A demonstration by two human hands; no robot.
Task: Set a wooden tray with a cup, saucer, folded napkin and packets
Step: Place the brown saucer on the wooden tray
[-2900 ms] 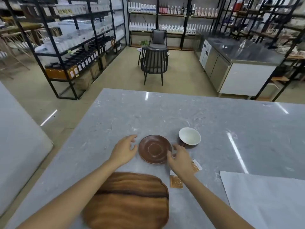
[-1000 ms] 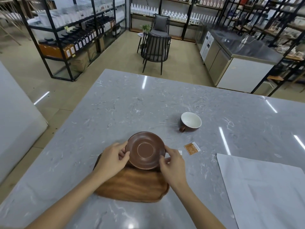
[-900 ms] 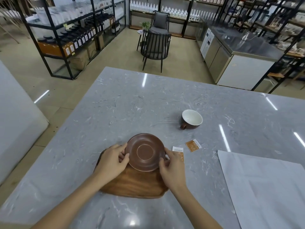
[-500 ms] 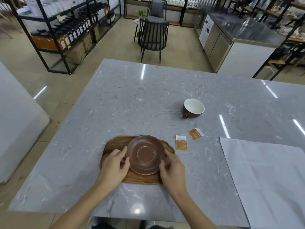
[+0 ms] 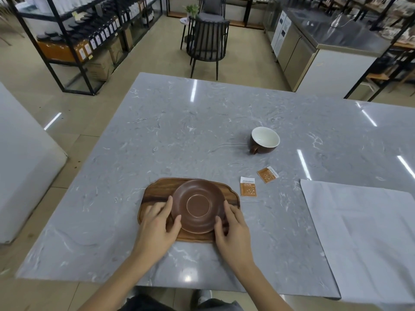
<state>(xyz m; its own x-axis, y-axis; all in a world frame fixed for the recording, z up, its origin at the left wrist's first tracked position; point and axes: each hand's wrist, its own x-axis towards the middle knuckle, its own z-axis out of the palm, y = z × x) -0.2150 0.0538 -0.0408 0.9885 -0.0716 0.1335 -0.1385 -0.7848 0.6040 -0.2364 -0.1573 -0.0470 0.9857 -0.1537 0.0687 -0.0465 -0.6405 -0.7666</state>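
The brown saucer (image 5: 198,206) lies flat on the wooden tray (image 5: 157,189), face up, held between both hands. The left hand (image 5: 157,227) curls its fingers against the saucer's left rim, and the right hand (image 5: 233,230) does the same at the right rim, so each hand grips one edge with thumb and fingertips. The saucer covers the middle and right part of the tray and overhangs a little toward the near side.

The tray's long axis runs left to right, near the near edge of the surface (image 5: 179,131). Just right of the tray lies an orange packet (image 5: 248,186), standing lengthwise near to far; a second orange packet (image 5: 267,174) lies a little farther right, tilted. Farther off, the brown cup (image 5: 264,140) with a white inside stands upright, its handle pointing near-left. A white napkin (image 5: 363,239) lies spread open at the right, reaching over the near edge.

The surface is grey marbled stone with light streaks reflected in it. Beyond it stand a dark chair (image 5: 207,41), black shelving racks (image 5: 74,37) with bottles and boxes at the left, and a steel counter (image 5: 332,41) at the right, on a beige tiled floor.
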